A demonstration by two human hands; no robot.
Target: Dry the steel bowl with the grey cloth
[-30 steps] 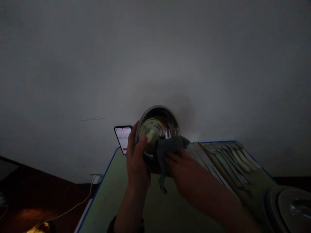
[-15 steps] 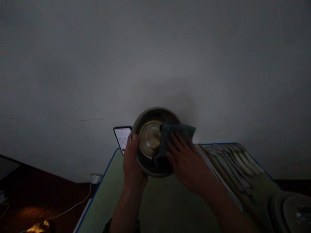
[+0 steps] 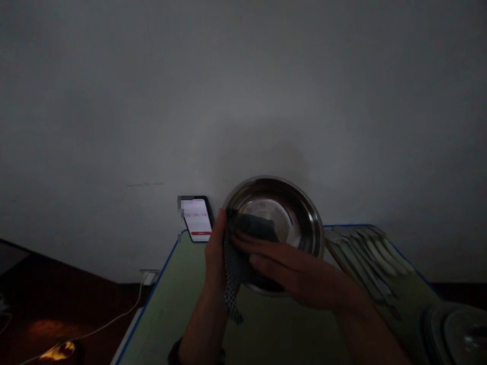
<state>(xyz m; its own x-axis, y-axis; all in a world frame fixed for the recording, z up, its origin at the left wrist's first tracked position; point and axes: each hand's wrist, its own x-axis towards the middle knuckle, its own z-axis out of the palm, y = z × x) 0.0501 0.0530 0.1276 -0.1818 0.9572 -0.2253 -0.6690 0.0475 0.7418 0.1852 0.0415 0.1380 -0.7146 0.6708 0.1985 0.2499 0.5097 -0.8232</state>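
Note:
A shiny metal bowl (image 3: pixel 310 215) is held up above the table, its inside tilted toward me. My left hand (image 3: pixel 216 258) grips the bowl's left rim, thumb up along the edge and the other fingers hidden behind. My right hand (image 3: pixel 289 266) presses a dark grey cloth (image 3: pixel 256 226) against the inside left wall, fingers together and pointing left. One checked edge of the cloth hangs over the rim beside my left hand.
A phone (image 3: pixel 198 218) showing a timer leans on the wall behind the green table (image 3: pixel 163 314). Several spoons and other utensils (image 3: pixel 365 253) lie at the right. Stacked metal lids (image 3: pixel 456 329) stand at the near right. A white cable (image 3: pixel 114 322) runs at the left.
The bowl has moved right and turned slightly. My right hand has slid the cloth from the bowl's right side across to its left side, near my left thumb. More of the phone shows.

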